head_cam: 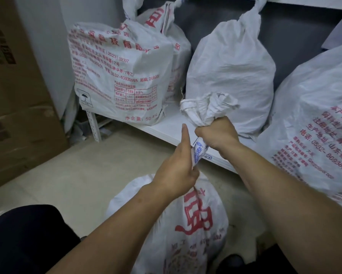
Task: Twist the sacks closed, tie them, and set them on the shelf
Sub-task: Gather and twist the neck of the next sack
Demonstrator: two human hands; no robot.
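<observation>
Before shelf [166, 127] edge: gripping twisted sack [186, 224] neck with left hand [178, 171], right hand [217, 133]; likely heavy, floppy; hold there.

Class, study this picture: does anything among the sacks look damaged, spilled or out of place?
Only a small thing: a frayed thread sticks up from the bunched mouth of the floor sack, above where the right hand grips it. Nothing looks spilled.
</observation>
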